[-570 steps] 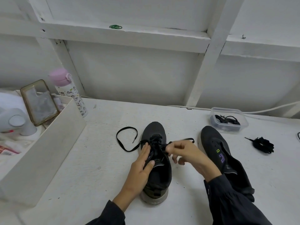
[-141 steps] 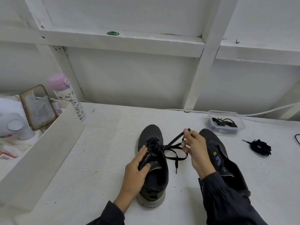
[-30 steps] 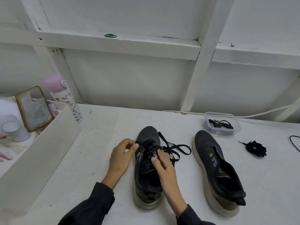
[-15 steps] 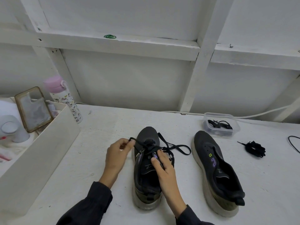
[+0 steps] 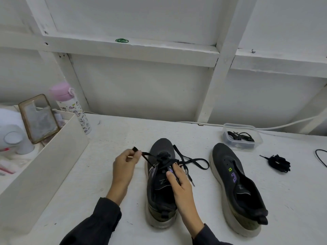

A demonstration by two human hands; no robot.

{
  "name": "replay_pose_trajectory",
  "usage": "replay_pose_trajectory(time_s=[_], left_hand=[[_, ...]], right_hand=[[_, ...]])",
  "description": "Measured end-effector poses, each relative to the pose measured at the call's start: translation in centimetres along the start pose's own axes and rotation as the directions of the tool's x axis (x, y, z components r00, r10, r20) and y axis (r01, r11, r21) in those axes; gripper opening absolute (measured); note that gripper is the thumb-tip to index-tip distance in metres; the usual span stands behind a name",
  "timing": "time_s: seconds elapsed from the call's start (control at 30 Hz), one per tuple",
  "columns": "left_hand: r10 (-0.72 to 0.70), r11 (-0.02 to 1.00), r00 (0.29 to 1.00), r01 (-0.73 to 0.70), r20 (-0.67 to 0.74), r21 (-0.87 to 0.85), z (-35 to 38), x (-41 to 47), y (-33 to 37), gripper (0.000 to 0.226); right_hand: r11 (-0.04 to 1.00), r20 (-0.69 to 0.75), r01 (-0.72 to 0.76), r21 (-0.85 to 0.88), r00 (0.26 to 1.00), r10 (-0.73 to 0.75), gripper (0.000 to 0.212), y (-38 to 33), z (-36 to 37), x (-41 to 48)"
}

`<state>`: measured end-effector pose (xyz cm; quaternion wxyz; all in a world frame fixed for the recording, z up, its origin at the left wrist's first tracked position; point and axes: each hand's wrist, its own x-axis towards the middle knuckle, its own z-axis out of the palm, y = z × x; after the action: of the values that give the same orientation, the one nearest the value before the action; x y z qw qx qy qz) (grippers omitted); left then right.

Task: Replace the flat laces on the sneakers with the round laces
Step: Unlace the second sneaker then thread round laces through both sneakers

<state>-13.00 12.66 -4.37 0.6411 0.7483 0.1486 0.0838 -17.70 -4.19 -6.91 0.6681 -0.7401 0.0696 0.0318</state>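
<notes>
Two black sneakers stand on the white table. The left sneaker [image 5: 161, 195] still carries a flat black lace [image 5: 192, 160] whose loose end loops out to its right. My left hand [image 5: 124, 165] pinches the lace's other end just left of the toe, pulled a little away from the eyelets. My right hand [image 5: 178, 181] holds the sneaker's right side near the tongue, thumb pressing on the upper. The right sneaker [image 5: 236, 188] has no lace. Round black laces [image 5: 240, 136] lie in a clear plastic tub [image 5: 242, 144] behind it.
A bundled black lace [image 5: 278, 163] lies on the table at the right, with a thin black cable [image 5: 320, 158] at the right edge. A white box [image 5: 44, 167] with clutter stands at the left, a pink-capped bottle [image 5: 70, 106] behind it. A white wall with beams rises close behind.
My left hand has drawn the lace end further out to the left of the sneaker. My right hand keeps its hold on the sneaker's side.
</notes>
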Motion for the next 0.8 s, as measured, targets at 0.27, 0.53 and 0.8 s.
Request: replay_pose_trajectory(time_s=[0.27,0.53,0.8], left_hand=[[-0.051,0.997,0.958,0.033,0.284,0.065,0.8,-1.6,-0.6,0.033],[-0.043,0.993,0.998,0.037,-0.049,-0.113,0.4,-0.3,0.3,0.016],[-0.082,0.997,0.958,0.077,0.273,0.027,1.6,-2.5,-0.3,0.017]], right_hand=[[1.0,-0.013,0.027,0.001,1.0,-0.027,0.044,0.3,0.2,0.1],[1.0,-0.012,0.012,0.014,1.0,-0.012,0.047,0.6,-0.1,0.2],[0.999,-0.025,0.034,0.016,0.999,-0.033,0.049,0.3,0.3,0.1]])
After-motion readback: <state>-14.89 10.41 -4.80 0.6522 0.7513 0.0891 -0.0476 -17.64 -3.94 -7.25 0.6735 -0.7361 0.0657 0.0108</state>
